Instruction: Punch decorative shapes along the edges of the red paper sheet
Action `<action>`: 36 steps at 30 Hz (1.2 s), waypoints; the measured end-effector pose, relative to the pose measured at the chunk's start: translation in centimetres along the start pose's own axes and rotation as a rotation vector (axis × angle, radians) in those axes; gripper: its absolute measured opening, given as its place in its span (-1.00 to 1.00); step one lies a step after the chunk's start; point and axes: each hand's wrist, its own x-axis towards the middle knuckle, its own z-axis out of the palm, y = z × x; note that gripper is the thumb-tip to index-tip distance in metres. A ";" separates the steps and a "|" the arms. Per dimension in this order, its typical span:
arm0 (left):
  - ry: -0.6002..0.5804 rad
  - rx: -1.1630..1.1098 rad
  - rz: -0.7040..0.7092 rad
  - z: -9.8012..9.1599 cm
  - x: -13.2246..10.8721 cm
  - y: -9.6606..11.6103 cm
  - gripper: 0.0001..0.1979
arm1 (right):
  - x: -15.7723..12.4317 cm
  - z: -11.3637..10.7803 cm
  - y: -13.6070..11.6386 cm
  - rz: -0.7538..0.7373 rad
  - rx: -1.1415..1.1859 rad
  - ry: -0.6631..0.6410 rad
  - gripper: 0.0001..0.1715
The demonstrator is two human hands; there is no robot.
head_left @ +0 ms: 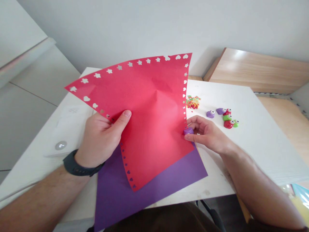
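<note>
A red sheet of paper (154, 119) is raised and bent in front of me, with flower, heart and star shaped holes along its top, left and right edges. My left hand (103, 138) grips its left edge, thumb on the front and the other fingers behind. At the right edge, my right hand (205, 132) holds a small purple craft punch (188, 131) between thumb and fingers, the punch sitting on the paper's margin. Beneath lies a purple sheet of paper (169, 180), partly covered by the red one.
Several purple, red and green craft punches (228, 117) stand on the white table (260, 145) to the right. Behind the red sheet's right edge is a pile of colourful paper cutouts (193, 102). A white flat device (69, 132) with a round knob lies left.
</note>
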 end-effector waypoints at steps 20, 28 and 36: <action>-0.010 0.007 -0.018 0.1 0.0 -0.5 -0.70 | -0.5 0.5 -0.5 -0.061 0.018 0.068 -0.37; -0.023 0.024 -0.015 0.1 -0.1 -0.3 -0.69 | -0.3 0.5 -0.2 -0.063 -0.081 0.128 -0.40; -0.011 0.032 -0.022 0.2 -0.1 -0.2 -0.67 | 0.3 0.3 0.4 -0.086 -0.040 0.143 -0.37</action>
